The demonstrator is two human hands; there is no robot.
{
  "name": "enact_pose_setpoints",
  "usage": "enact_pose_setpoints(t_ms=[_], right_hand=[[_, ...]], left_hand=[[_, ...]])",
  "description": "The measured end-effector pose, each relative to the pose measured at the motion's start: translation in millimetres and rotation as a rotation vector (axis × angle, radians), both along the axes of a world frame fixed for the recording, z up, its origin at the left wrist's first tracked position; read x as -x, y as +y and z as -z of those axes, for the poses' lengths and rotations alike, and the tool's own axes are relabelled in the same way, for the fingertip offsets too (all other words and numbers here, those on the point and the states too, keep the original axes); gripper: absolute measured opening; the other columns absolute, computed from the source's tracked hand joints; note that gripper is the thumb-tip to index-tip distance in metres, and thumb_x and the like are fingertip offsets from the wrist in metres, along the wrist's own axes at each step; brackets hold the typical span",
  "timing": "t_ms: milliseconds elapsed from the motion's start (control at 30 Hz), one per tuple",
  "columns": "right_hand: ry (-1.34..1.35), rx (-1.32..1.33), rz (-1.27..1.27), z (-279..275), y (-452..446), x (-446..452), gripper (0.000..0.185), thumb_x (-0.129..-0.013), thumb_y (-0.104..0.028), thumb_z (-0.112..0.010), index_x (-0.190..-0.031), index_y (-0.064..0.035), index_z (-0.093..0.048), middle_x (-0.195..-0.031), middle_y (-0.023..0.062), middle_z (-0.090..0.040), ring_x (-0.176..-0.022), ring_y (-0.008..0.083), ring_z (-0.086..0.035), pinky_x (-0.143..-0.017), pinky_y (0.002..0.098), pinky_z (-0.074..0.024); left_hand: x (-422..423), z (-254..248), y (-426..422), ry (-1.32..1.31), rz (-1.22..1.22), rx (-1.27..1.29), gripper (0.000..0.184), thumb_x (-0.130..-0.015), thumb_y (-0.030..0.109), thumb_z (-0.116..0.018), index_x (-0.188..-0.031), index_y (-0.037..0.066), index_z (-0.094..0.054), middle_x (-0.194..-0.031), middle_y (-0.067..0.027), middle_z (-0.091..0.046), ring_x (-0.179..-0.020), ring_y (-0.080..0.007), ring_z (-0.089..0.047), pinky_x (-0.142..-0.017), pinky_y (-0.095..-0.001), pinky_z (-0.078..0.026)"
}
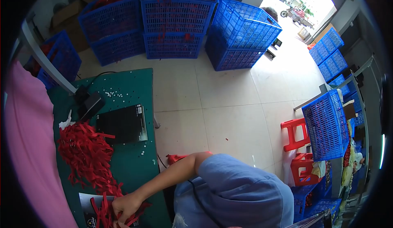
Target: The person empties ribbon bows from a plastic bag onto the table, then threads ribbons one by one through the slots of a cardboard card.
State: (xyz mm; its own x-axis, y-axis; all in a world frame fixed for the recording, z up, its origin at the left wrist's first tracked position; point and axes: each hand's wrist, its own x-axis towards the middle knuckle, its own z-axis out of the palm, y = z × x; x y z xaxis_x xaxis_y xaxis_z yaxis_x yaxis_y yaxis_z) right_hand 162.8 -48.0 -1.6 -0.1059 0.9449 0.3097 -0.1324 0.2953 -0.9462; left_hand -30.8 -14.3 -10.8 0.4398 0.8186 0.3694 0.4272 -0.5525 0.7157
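The right hand (127,204) bends over red ribbons (85,152), which lie heaped along the green desk (133,162) and across a printed packet (85,200). Whether its grip is clenched or released, one cannot tell; the left's grip, also not.

Daylight enters through an open doorway (303,5), far above and to the right of the right hand (127,204); the scene outdoors is overexposed, its highlights washed to white. Glare spreads from this opening across the pale floor (290,74), weakening toward the hand. A narrow luminous strip (383,151) shines well to the hand's right. Above the hand, the stacked crates (176,17) are dim, their interiors in shadow. The hand itself receives soft, moderate light. Wide-angle distortion bows the metal post (49,60) above and left of it; black vignetting rounds the corners.
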Motion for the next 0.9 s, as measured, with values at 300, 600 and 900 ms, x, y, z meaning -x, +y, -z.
enact_pose_setpoints(t_ms=[300,600,900], right_hand=[[-0.083,0.111,0.015,-2,8,15,0.032,-0.077,-0.02,-0.065,-0.054,0.0001,-0.057,-0.048,0.0026,-0.045,-0.047,0.0132,-0.046,-0.048,0.0353,-0.0353],[-0.3,0.086,0.216,-11,-3,19,0.041,-0.085,-0.035,-0.063,-0.065,0.0014,-0.065,-0.062,0.0137,-0.061,-0.061,0.0272,-0.062,-0.057,0.0417,-0.045],[-0.327,0.183,-0.012,-30,-6,-2,0.028,-0.08,-0.025,-0.065,-0.064,-0.0021,-0.071,-0.062,0.0078,-0.065,-0.064,0.0186,-0.065,-0.059,0.0373,-0.048]], left_hand=[[12,12,-2,-0.075,-0.066,0.049,0.033,-0.101,0.026,-0.054,-0.106,-0.006,-0.061,-0.093,-0.0172,-0.061,-0.083,-0.0262,-0.056,-0.074,-0.0369,-0.047],[6,3,-7,-0.205,-0.052,0.237,0.035,-0.101,0.028,-0.055,-0.102,-0.005,-0.063,-0.092,-0.0145,-0.062,-0.083,-0.0238,-0.057,-0.074,-0.0354,-0.049],[-5,-5,-13,-0.192,-0.049,0.134,0.03,-0.1,0.026,-0.057,-0.105,-0.003,-0.06,-0.096,-0.0142,-0.061,-0.086,-0.0236,-0.059,-0.075,-0.035,-0.049]])
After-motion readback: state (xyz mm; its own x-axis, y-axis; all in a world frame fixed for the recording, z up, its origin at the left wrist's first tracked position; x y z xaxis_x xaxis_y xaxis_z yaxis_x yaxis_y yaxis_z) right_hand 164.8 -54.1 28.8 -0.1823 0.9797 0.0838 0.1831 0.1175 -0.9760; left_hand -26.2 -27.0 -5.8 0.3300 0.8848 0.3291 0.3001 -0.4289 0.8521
